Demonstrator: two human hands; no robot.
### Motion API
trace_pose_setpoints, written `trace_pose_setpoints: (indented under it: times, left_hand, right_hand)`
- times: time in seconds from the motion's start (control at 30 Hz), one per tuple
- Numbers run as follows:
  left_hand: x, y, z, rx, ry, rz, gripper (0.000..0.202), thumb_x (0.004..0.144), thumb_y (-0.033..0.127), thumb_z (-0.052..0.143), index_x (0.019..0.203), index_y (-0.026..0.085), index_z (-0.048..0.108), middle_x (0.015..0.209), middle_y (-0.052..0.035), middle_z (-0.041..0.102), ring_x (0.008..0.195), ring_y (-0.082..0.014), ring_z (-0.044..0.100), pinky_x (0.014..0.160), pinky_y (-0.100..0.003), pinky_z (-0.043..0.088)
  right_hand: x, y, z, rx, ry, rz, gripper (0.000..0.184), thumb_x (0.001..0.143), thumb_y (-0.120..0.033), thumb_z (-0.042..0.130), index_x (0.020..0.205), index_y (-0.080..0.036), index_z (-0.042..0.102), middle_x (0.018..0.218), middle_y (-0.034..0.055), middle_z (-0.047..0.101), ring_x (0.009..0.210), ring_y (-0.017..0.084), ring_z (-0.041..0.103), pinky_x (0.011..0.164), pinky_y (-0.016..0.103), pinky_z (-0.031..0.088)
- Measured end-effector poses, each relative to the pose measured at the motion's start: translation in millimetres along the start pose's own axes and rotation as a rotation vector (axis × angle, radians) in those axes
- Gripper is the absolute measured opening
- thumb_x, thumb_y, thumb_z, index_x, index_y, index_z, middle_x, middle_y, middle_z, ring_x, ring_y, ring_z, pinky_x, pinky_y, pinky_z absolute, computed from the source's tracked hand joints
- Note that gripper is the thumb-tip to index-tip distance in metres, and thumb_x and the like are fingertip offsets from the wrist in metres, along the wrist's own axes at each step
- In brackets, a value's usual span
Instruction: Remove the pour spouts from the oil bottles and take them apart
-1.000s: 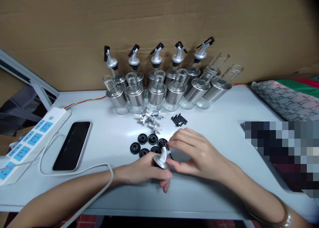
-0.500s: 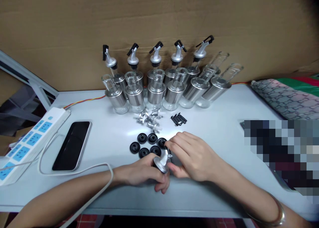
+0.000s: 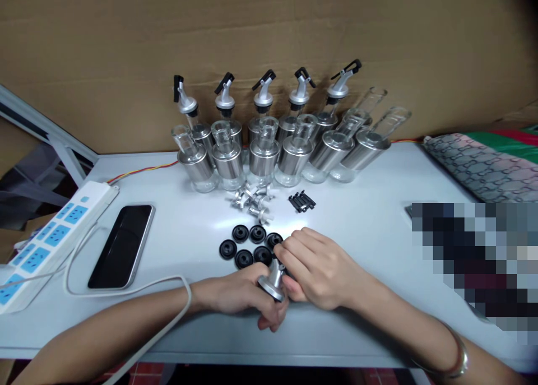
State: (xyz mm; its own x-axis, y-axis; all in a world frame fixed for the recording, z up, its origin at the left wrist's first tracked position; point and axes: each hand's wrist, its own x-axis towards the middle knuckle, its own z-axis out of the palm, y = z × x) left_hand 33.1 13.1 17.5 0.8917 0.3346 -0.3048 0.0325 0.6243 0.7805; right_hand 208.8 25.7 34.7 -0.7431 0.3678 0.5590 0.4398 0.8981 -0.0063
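My left hand (image 3: pixel 247 292) is closed around the base of a silver bottle pourer (image 3: pixel 272 281), which stands tilted up between both hands. The fingers of my right hand (image 3: pixel 321 267) are curled against the pourer's upper end, thumb pressed to its side; they hide its black lever. Just beyond the hands lie several round black stoppers (image 3: pixel 244 259) in a loose ring. Farther back are a small heap of silver pourer tops (image 3: pixel 254 200) and a row of short black levers (image 3: pixel 301 201).
Glass bottles with steel sleeves (image 3: pixel 264 155) stand in two rows at the back, several topped with finished pourers (image 3: pixel 264 93). On the left lie a phone (image 3: pixel 121 247) and a power strip (image 3: pixel 46 245); a white cable (image 3: pixel 168 312) crosses my left forearm. Patterned fabric (image 3: pixel 474 166) is at right.
My right hand has curled in more tightly over the pourer's upper end and moved slightly left and down. The pourer has tilted a little, and its black lever is now covered.
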Motion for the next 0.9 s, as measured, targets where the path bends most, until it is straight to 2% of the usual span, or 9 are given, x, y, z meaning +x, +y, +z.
trace_pose_setpoints:
  times: [0.33,0.7,0.8,0.9]
  left_hand:
    - [2,-1,-1.4,-0.043,-0.043,-0.013,0.021,0.057,0.017,0.063,0.044,0.016,0.047,0.046,0.0041,0.045,0.047,-0.0094,0.039,0.050,-0.025,0.034]
    - [-2,6,-0.3,0.096,-0.055,-0.079,0.035,0.060,0.031,0.072,0.046,0.017,0.043,0.047,0.0057,0.041,0.045,-0.0068,0.033,0.044,-0.025,0.022]
    - [-3,6,-0.9,0.154,-0.060,-0.055,0.035,0.059,0.028,0.075,0.048,0.017,0.043,0.049,0.0066,0.042,0.046,-0.0063,0.033,0.044,-0.024,0.022]
    - [-4,3,-2.6,0.037,-0.044,0.006,0.040,0.056,0.024,0.079,0.051,0.018,0.040,0.048,0.0079,0.043,0.045,-0.0065,0.035,0.046,-0.024,0.025]
  right_hand:
    - [2,-1,-2,0.016,-0.028,-0.013,0.048,0.095,-0.018,0.026,0.065,-0.012,0.062,0.059,0.0065,0.051,0.057,0.018,0.040,0.055,0.032,0.035]
    - [6,-6,-1,0.041,-0.015,-0.030,0.046,0.094,-0.015,0.024,0.063,-0.014,0.058,0.058,0.0058,0.051,0.055,0.018,0.040,0.054,0.032,0.036]
    - [4,-5,-5,0.211,0.017,0.027,0.049,0.096,-0.017,0.018,0.068,-0.014,0.057,0.057,0.0046,0.051,0.053,0.016,0.042,0.051,0.031,0.038]
    - [-3,3,-12,0.423,0.100,0.158,0.049,0.099,-0.023,0.013,0.075,-0.016,0.056,0.057,0.0031,0.050,0.053,0.015,0.044,0.050,0.028,0.039]
